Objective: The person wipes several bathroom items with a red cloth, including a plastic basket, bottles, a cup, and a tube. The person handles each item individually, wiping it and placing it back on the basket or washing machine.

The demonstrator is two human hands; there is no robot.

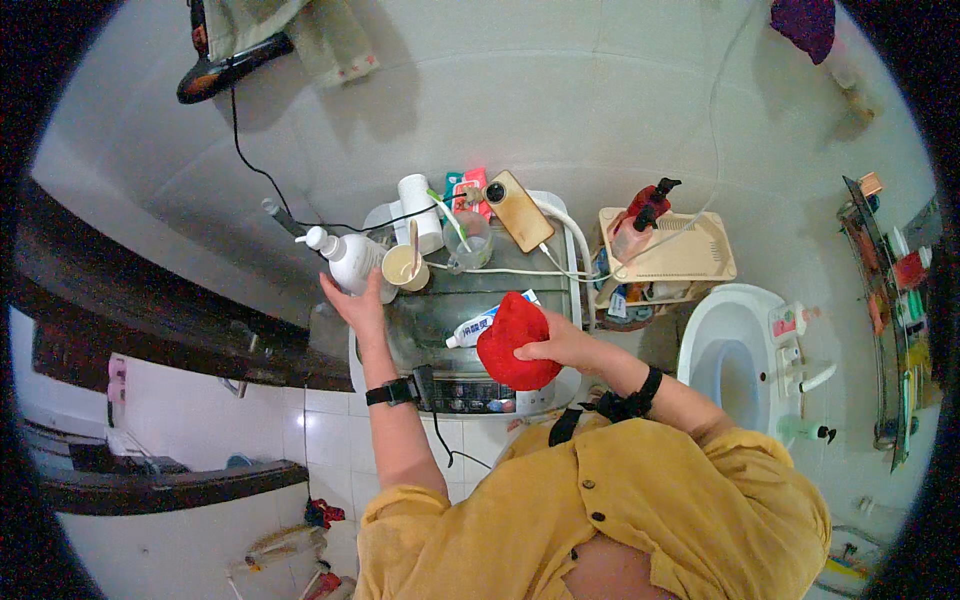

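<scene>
My left hand [355, 306] grips the lower part of a white pump bottle [352, 256], which leans to the left at the washing machine's left edge. Bunched in my right hand [561, 345] is a red cloth [514, 345], held over the front part of the lid. A toothpaste tube [471, 327] lies on the lid [442, 300], partly hidden behind the cloth. Beside the bottle stands a pale cup [401, 271] with a toothbrush [414, 240] in it. A clear cup [469, 241] with a green-and-white toothbrush [448, 217] is a little farther right.
Behind the cups are a white cylindrical roll [418, 210], wet-wipe packs [474, 191] and a gold phone [519, 211] on a white cable. To the right, a beige rack [675, 247] holds pump bottles, with a washbasin [701, 322] nearby. A hair dryer [232, 71] hangs at upper left.
</scene>
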